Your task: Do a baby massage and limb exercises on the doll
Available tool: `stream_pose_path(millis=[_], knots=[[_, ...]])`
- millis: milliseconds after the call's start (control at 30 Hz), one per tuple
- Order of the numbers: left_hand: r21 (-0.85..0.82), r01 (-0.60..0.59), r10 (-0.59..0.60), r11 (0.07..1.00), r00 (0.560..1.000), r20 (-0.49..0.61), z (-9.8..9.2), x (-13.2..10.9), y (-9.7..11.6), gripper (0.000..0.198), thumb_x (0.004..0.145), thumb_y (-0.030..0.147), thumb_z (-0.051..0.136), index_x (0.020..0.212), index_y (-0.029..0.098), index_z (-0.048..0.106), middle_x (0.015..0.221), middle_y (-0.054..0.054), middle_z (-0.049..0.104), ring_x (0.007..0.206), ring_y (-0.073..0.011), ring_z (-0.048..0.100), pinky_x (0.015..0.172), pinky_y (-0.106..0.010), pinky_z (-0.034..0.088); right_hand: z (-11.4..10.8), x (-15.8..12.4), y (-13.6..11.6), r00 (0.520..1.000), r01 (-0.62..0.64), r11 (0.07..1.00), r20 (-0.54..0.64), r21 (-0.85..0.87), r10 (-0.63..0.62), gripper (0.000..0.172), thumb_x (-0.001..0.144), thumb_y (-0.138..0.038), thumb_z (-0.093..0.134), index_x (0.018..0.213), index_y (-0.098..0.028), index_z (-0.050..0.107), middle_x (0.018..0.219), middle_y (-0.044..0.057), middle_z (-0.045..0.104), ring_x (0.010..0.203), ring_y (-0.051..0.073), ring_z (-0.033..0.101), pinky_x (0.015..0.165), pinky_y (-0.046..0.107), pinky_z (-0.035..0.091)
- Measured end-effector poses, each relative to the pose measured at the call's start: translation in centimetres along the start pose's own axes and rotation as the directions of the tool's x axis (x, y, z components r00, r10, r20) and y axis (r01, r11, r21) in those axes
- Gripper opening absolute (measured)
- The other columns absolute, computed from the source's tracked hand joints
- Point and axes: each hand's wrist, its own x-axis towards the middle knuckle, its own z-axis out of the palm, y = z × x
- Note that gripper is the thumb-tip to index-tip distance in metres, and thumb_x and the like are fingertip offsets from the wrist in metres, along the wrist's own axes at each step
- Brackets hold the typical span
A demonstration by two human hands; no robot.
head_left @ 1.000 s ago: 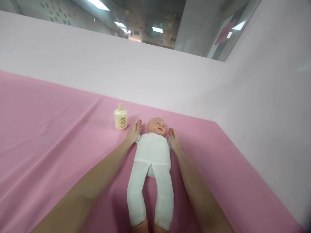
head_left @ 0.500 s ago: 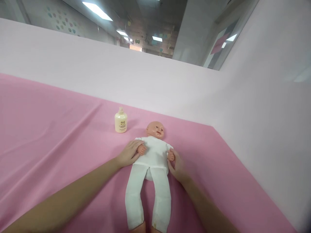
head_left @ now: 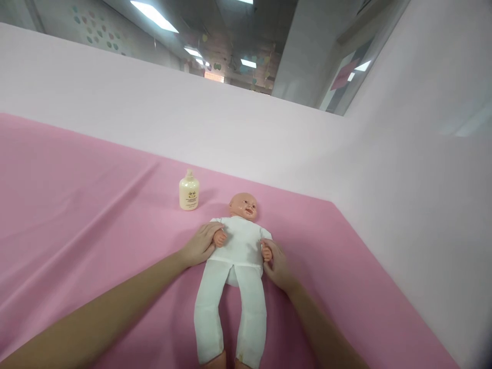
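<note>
A baby doll point(head_left: 242, 241) with a bald head and white cloth body lies face up, its head toward the wall. My left hand point(head_left: 200, 245) is closed around the doll's arm on the left, and the doll's small fist shows beside my fingers. On the other side my right hand point(head_left: 277, 266) wraps round the doll's other arm near its fist. A cream pump bottle point(head_left: 189, 192) stands upright to the left of the doll's head, touched by neither hand.
Pink cloth point(head_left: 115, 205) with folds at the left lies under the doll and bottle. A white wall point(head_left: 230, 128) rises behind and at the right, with a window point(head_left: 230, 41) above it.
The doll's fist at my right hand sits slightly lower, and my right fingers have shifted over its arm. The whole view has moved slightly.
</note>
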Motion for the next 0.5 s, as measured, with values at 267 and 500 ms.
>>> stream_pose_path(millis=[267,500], knots=[[-0.022,0.208,-0.209,0.978,0.978,-0.030,0.3,1.4,-0.3,0.051,0.102,0.039,0.040,0.146,0.014,0.041,0.146,-0.020,0.055,0.137,-0.0342,0.051,0.116,-0.056,0.040,0.5,1.5,1.6,0.994,-0.106,0.993,-0.025,0.051,0.107,0.061,0.098,-0.030,0.051,0.157,-0.027,0.037,0.152,0.010,0.056,0.143,0.028,0.053,0.118,0.053,0.046],[-0.037,0.562,-0.563,0.826,0.826,-0.012,0.0,6.6,-3.4,0.048,0.102,0.043,0.028,0.132,0.014,0.052,0.118,-0.016,0.071,0.108,-0.0293,0.067,0.095,-0.043,0.053,2.5,6.5,5.0,0.871,-0.398,0.880,-0.194,0.259,0.451,0.074,0.095,-0.052,0.055,0.160,-0.025,0.034,0.158,0.011,0.050,0.147,0.031,0.047,0.121,0.054,0.040]])
